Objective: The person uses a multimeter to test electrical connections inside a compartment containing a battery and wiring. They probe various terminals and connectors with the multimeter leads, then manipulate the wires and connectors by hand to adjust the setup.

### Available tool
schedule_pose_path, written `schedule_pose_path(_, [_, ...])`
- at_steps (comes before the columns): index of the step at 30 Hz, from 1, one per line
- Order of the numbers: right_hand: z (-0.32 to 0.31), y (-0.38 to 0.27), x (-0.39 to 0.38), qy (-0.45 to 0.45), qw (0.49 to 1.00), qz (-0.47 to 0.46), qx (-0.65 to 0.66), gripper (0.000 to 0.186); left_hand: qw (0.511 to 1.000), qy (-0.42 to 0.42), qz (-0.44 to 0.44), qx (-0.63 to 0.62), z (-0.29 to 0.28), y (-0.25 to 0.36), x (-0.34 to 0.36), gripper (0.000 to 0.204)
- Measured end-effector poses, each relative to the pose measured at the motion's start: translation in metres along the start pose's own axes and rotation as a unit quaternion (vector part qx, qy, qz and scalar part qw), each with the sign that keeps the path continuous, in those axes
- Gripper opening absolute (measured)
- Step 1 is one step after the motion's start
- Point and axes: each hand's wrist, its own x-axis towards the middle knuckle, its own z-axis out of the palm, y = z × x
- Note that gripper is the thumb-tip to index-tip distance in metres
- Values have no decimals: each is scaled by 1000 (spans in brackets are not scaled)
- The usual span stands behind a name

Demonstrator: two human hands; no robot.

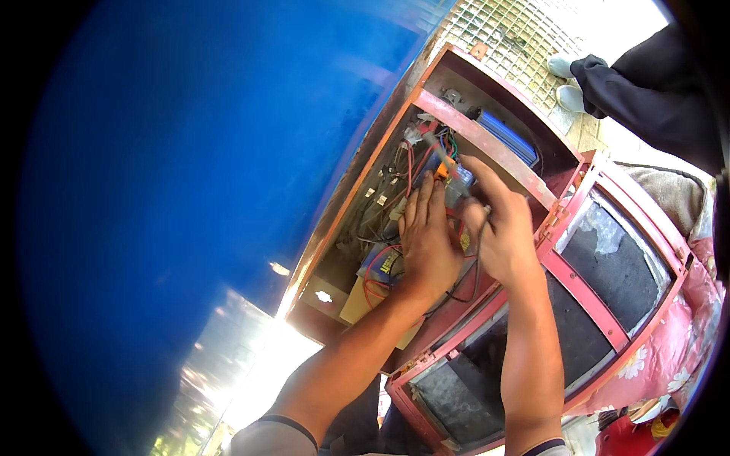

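"One huge blue panel (228, 137) on the left. And next to it?"

"A long red metal box (445, 77), open, with a tangle of wires (411, 163) inside. Lid (585, 296) laid back to the right on its hinges, probably to leave room for reaching in."

"Then the hands?"

"Both over the wires, on the near side of the crossbar (483, 148). Left hand (430, 247) nearly straight-fingered, tips down beside an orange piece (443, 170), perhaps for steadying; impossible to tell about any pinch. Right hand (502, 228) curled around a thin grey tool (436, 150), blurred, slanting past the orange piece into the wires. Gripped near the fingertips, seemingly for fine control."

"Smaller things?"

"Beyond the crossbar, a blue finned case (506, 140), apart from the tangle. Nearer, a blue-and-yellow block (384, 262) under looped wires. Below the right hand, a dark cord (479, 266), perhaps belonging to the tool."

"Brands, labels?"

"Printed lettering on the block, tilted and partly covered. Among the wires, small white connectors (369, 193), with no legible writing."
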Motion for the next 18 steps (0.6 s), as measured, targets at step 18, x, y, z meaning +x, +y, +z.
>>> schedule_pose_path(18, [13,36,37,-90,996,9,8,36,992,89,-51,-71,-38,-59,-16,45])
